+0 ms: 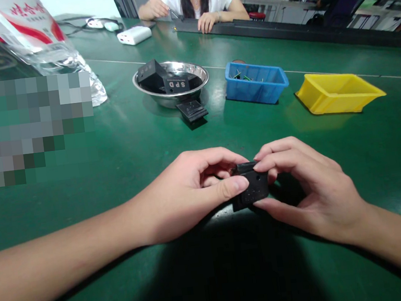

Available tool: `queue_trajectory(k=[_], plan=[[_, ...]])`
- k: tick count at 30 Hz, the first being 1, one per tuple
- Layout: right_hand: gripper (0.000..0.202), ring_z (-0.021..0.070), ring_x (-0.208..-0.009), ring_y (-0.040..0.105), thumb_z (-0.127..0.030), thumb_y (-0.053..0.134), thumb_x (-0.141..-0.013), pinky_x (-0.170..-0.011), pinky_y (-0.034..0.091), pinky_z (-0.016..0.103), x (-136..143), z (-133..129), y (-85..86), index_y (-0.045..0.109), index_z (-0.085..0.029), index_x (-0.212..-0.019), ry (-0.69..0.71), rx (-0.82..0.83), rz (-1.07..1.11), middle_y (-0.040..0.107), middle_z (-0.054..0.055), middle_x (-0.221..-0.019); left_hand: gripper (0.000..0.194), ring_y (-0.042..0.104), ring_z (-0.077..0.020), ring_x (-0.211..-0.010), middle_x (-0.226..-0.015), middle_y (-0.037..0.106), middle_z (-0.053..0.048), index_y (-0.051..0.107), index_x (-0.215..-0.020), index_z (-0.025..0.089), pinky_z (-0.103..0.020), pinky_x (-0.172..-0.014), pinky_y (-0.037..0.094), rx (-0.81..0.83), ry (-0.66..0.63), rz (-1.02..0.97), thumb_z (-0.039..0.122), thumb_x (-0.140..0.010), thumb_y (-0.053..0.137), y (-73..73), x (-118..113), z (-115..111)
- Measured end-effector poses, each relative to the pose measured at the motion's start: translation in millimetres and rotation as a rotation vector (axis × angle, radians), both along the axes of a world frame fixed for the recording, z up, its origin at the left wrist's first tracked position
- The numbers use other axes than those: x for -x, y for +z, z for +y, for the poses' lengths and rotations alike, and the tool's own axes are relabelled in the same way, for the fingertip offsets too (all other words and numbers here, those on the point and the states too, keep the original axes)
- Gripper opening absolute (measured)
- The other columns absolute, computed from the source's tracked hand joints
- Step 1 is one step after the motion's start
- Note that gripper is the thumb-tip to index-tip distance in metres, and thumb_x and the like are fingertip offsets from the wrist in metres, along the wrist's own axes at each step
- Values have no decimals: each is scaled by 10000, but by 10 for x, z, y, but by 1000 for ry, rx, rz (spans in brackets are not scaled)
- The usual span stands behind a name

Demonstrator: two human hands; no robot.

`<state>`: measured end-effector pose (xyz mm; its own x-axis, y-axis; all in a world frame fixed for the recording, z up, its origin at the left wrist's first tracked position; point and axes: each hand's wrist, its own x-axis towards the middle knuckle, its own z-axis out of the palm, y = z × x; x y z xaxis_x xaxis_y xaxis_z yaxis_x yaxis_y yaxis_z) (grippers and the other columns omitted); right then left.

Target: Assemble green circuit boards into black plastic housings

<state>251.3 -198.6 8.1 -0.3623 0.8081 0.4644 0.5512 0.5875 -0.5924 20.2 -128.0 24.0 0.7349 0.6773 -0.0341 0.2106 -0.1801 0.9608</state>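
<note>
Between my two hands is a small black plastic housing (257,190), held just above the green table. My left hand (204,184) grips its left side, with the thumb pressed on the face toward me and the fingers behind. On the right side, my right hand (306,186) pinches it, forefingers at the upper edge and thumb at the lower corner. Beyond my hands stands a steel bowl (169,98) holding black housings (176,84), one lettered "SPD". A flat black plastic piece (192,111) lies in front of the bowl.
Right of the bowl is a blue bin (256,88) with small green parts inside, then a yellow bin (339,93). A large clear bottle (39,38) stands at the left. Behind are a white box-shaped device (134,35) and a seated person (194,1) across the green table (112,141).
</note>
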Motion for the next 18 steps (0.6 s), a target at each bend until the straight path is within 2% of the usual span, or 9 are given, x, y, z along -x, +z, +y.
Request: queue_trajectory(k=[2, 4, 12, 18], plan=[[357, 182, -987, 665, -211, 789, -878, -775, 595, 280, -2, 4, -5, 620, -226, -1192, 4, -5, 1, 649, 87, -1176, 338, 617, -113, -693, -829, 711, 0, 745, -1146, 181, -185, -602, 481, 47, 4, 6, 428, -916, 728, 0, 2, -4], [358, 185, -1025, 666, -219, 794, -878, -797, 594, 277, -7, 7, -11, 621, -221, -1191, 7, 0, 6, 653, 90, -1191, 327, 583, -94, -680, -816, 694, 10, 748, -1138, 183, -164, -588, 451, 73, 16, 10, 414, -906, 744, 3, 2, -5], [314, 183, -991, 685, -198, 794, -875, -798, 596, 292, -6, 12, -13, 645, -218, -1152, -11, -26, 1, 674, 95, -1194, 316, 569, -81, -683, -825, 702, 21, 741, -1128, 178, -141, -584, 438, 130, 42, -4, 388, -892, 764, 6, -3, -9], [337, 188, -992, 674, -248, 809, -880, -756, 586, 283, -11, 15, -14, 649, -217, -1175, -5, -13, 4, 668, 98, -1180, 245, 605, -81, -698, -839, 727, 18, 750, -1081, 162, -137, -603, 466, 155, 46, -28, 315, -891, 758, 34, -20, -17]])
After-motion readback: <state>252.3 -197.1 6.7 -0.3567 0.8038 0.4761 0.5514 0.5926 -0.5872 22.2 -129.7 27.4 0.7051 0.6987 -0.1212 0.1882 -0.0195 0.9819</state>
